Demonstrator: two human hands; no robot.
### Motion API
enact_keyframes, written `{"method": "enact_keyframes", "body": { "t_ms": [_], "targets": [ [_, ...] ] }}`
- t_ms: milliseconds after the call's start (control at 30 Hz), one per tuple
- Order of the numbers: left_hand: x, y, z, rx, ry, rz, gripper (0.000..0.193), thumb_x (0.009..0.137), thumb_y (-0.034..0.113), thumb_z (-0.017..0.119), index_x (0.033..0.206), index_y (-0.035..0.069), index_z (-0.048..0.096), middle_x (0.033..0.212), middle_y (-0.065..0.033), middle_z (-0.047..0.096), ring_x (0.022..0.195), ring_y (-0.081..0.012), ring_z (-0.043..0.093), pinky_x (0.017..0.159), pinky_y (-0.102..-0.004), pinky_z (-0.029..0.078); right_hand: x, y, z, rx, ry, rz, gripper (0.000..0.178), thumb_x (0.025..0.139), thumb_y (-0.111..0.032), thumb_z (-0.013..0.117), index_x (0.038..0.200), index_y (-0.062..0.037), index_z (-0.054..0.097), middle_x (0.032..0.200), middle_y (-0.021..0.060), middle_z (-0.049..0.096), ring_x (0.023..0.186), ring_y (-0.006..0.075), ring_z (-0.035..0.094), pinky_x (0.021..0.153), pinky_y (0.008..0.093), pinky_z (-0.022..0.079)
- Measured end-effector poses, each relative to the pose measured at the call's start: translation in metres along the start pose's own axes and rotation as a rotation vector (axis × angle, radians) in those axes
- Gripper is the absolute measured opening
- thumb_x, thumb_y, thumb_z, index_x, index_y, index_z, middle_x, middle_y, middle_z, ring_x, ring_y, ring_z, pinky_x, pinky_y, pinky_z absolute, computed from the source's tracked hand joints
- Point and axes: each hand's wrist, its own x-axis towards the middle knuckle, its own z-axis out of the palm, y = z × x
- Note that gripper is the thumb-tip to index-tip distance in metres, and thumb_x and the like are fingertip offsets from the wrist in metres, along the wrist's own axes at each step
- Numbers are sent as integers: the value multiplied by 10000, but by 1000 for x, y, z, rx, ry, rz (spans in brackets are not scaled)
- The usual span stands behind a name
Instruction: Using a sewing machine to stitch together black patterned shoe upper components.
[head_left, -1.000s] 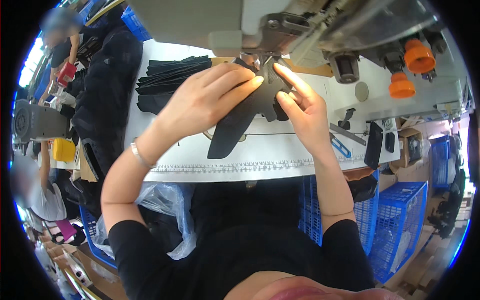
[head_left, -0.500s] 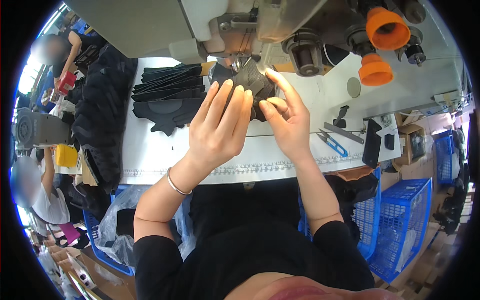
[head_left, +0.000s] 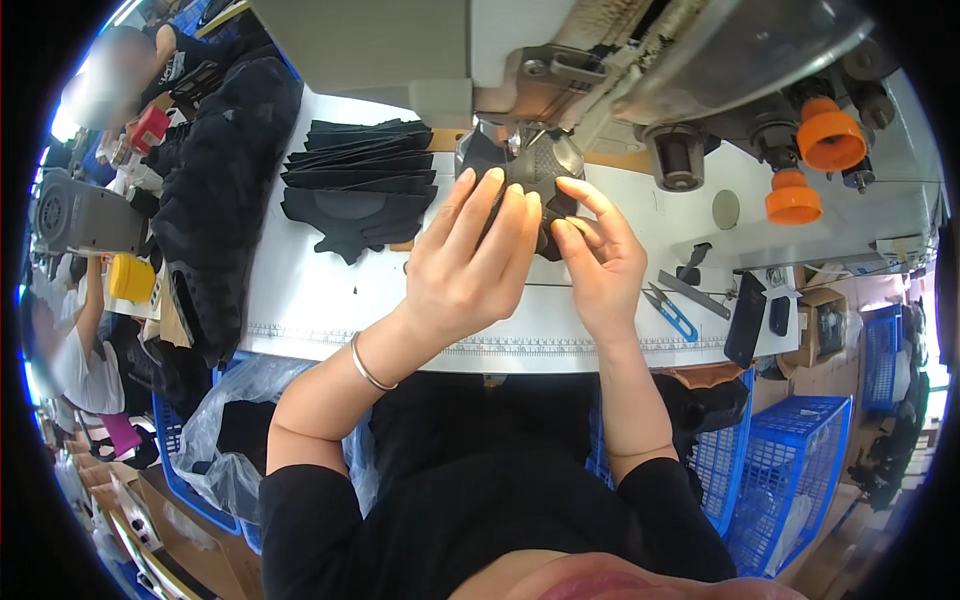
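Printed along the near edge of the surface [head_left: 300,290]: ruler scale [head_left: 500,346], too fine to read. On a dark top [head_left: 188,47] at upper left: pale lettering [head_left: 178,65], too small and blurred to make out.

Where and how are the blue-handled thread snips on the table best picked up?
Probably by the blue handles of the thread snips, coming from the table's front edge: they lie with the handle end toward the person and the blades pointing away and leftward. The flat metal strip lies close on their far side.
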Motion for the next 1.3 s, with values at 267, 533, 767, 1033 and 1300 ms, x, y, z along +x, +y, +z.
{"method": "enact_keyframes", "body": {
  "t_ms": [267,533,767,1033,1300],
  "targets": [
    [1,4,3,-13,31,-48,268,725,63,723,968,-45,754,1015,-150,681,1034,-337,706,976,-470,588,1,-5,-6,-34,-25,41,400,994,7,650,1393,6,611,1153,66,714,999,72,663,890,222,524],
    [1,-4,4,-78,66,-90,297,679,64,713,956,-34,751,1012,-134,681,1034,-334,704,981,-464,591,1,-6,5,-17,6,30,421,1006,16,632,1424,30,584,1238,90,679,1062,103,664,914,241,534],
    [10,-8,-2,-145,14,-136,347,650,53,744,983,-45,730,1040,-129,679,1063,-321,689,989,-468,595,10,-15,8,-79,18,26,411,1012,9,631,1420,31,584,1198,89,701,1025,91,672,907,235,530],
    [19,-6,-1,-139,-52,-126,380,663,98,781,999,-64,709,1034,-140,660,1054,-333,666,919,-449,599,16,-18,5,-57,8,83,391,1029,-29,623,1418,8,602,1052,62,733,930,55,643,852,213,502],
    [28,46,18,380,-176,-235,265,792,76,679,981,-108,702,998,-218,617,1056,-410,678,898,-463,607,42,-48,-19,-664,-153,-91,299,1002,-178,624,1248,-82,763,854,107,673,847,249,605,804,364,490]
  ]
}}
